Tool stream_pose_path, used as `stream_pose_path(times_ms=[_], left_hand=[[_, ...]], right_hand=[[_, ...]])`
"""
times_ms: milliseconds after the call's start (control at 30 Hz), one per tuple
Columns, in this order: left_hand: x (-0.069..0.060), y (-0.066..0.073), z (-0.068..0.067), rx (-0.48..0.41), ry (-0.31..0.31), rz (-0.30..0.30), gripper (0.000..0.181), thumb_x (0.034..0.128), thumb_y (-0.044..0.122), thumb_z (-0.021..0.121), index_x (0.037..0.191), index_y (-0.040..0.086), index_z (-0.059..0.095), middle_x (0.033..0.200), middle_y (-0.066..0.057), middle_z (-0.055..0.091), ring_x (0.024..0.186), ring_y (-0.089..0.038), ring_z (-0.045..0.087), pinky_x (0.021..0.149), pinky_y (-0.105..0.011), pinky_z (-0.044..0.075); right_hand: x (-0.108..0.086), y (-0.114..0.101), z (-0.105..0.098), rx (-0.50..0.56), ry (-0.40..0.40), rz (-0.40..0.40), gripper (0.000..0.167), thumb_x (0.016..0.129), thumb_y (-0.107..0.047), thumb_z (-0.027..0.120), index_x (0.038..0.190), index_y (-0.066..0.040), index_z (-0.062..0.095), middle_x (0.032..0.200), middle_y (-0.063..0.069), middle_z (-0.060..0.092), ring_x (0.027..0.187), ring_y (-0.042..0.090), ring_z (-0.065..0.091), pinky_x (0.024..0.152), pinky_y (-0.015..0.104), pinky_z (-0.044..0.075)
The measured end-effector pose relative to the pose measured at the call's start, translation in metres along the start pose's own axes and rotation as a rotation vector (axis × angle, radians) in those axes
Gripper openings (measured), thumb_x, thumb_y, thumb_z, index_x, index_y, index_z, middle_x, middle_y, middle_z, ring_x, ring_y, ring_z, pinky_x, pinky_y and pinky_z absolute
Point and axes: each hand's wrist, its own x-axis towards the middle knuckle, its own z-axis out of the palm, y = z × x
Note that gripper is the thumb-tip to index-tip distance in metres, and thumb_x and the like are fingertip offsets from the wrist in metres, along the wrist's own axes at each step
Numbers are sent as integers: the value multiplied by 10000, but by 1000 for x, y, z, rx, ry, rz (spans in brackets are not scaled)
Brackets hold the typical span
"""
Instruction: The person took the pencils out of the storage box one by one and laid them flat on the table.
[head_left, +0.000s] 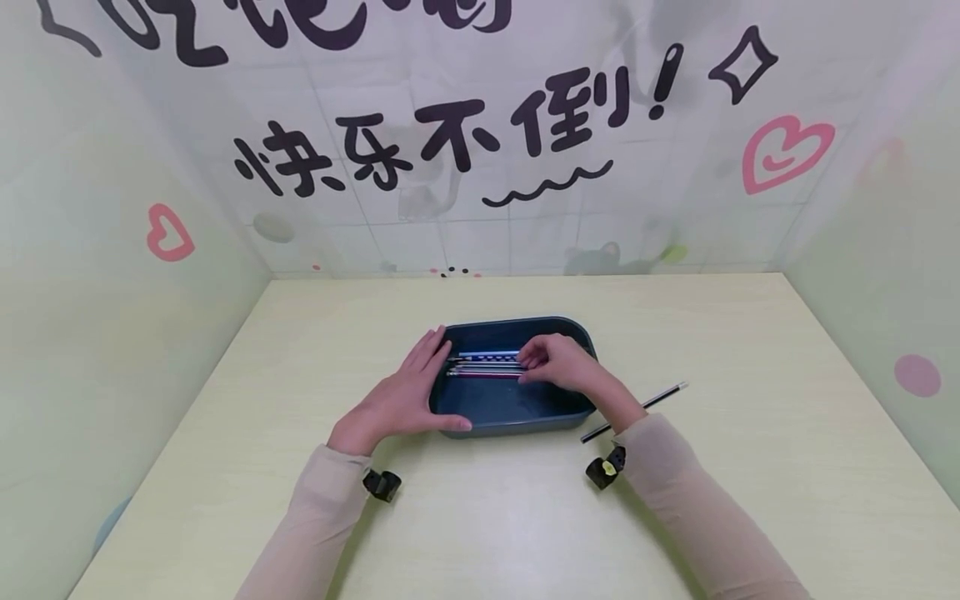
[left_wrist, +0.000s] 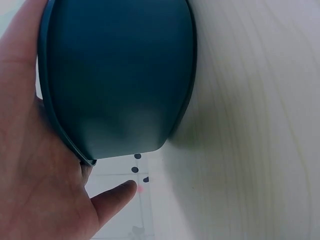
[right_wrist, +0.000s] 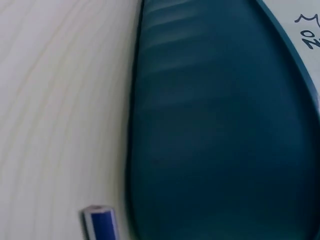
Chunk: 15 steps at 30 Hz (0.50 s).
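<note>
A dark blue tray (head_left: 510, 408) with rounded corners sits on the table. Inside it several pencils (head_left: 486, 367) lie side by side, one blue with a dotted pattern. My left hand (head_left: 397, 400) is spread round the tray's left end, its straight fingers along the rim and its thumb against the front side; the left wrist view shows the palm beside the tray wall (left_wrist: 120, 75). My right hand (head_left: 558, 362) reaches over the right side, curled fingers and thumb at the pencils' right ends. Those ends are hidden, so whether it pinches any is unclear. The right wrist view shows no fingers.
A dark striped pencil (head_left: 663, 395) lies slantwise on the table right of the tray, partly under my right forearm. Its blunt blue-and-white end (right_wrist: 101, 222) appears in the right wrist view. Printed walls (head_left: 450, 233) border the pale wooden table (head_left: 495, 517) at the back and sides.
</note>
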Motion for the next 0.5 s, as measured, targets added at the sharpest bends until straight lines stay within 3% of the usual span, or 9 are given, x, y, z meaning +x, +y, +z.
stream_pose_path(times_ms=[500], left_hand=[[0,-1,0,6,-5,7,1240,729,716,734,1604,66,143,1703,-71,-42,1576,-300,-3,1115,-554,420]], right_hand=[[3,-6,8,-90,-27,55,208,857,-45,768,1056,-14,716,982,102,721,835,152,650,833,294,581]])
